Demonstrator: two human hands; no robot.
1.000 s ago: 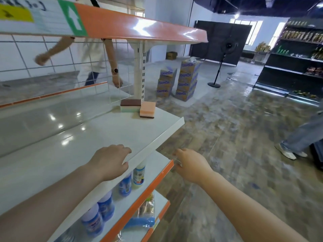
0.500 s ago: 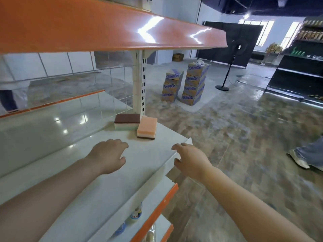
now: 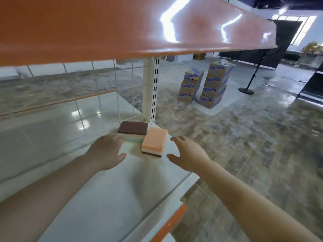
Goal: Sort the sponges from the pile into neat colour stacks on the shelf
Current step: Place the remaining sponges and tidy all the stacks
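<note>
Both hands now closer, flanking 2 sponges on shelf.

Both hands, left hand and right hand, have reached forward (fingers spread) beside the orange sponge.

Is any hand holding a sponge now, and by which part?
No. The left hand and the right hand are open beside the orange sponge; nothing is held.

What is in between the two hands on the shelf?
The orange sponge lies between the left hand and right hand in the head view, on the white shelf. Neither hand touches it.
</note>
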